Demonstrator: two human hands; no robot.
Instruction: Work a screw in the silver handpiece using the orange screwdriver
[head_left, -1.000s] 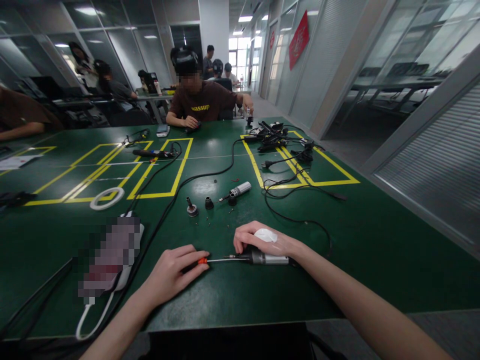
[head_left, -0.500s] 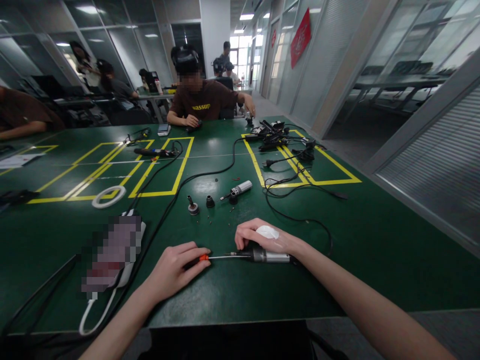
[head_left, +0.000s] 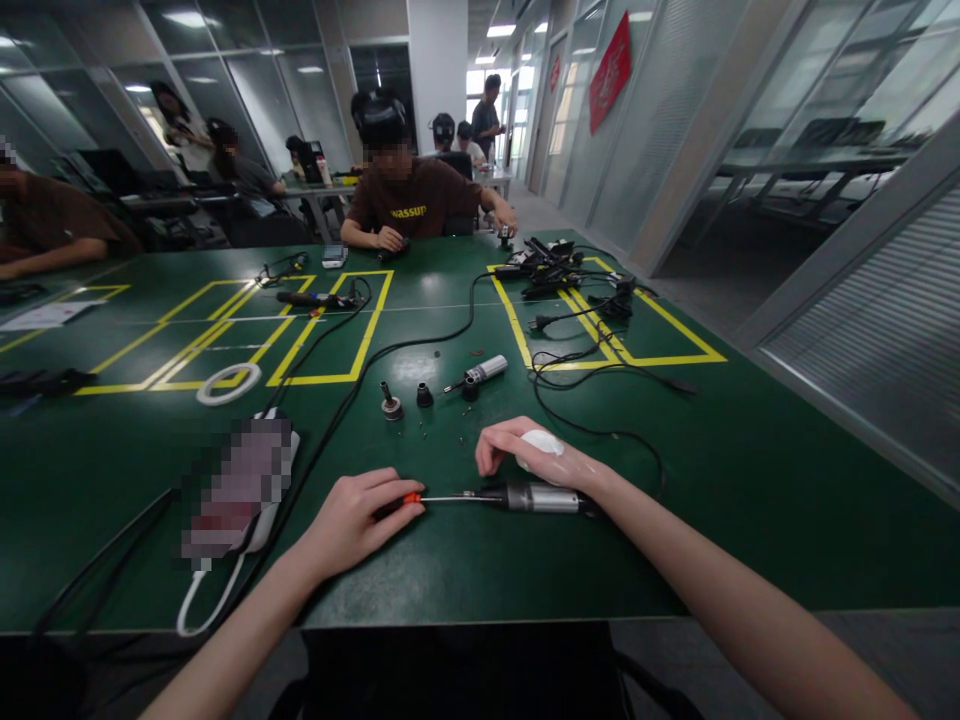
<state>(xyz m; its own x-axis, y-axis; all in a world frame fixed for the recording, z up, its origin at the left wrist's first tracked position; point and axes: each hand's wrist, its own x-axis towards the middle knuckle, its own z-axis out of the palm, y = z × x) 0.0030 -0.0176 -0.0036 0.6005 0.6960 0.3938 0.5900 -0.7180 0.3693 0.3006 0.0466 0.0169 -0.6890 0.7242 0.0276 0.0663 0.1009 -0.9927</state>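
Note:
My left hand [head_left: 364,518] is closed on the orange and black handle of a screwdriver [head_left: 412,498], whose thin shaft points right. The shaft tip meets the narrow end of a black and silver cylindrical tool [head_left: 536,498] lying on the green table. My right hand [head_left: 525,450] is just above and behind that tool, its fingers curled together; what they hold, if anything, is too small to tell. A white patch sticks to the back of this hand. Beyond lie a round metal part [head_left: 391,407], black collars [head_left: 424,395] and a silver cylinder [head_left: 487,370].
A phone-like device [head_left: 244,485] with a white cable lies at the left, near a roll of white tape [head_left: 229,384]. Black cables cross the green table [head_left: 787,480]. Tangled black tools [head_left: 544,268] lie at the back right. A person [head_left: 409,200] sits across the table.
The view has shifted slightly, so the table items appear a little higher and to the right. My right hand has lifted slightly from the black and silver tool. My left hand still grips the screwdriver.

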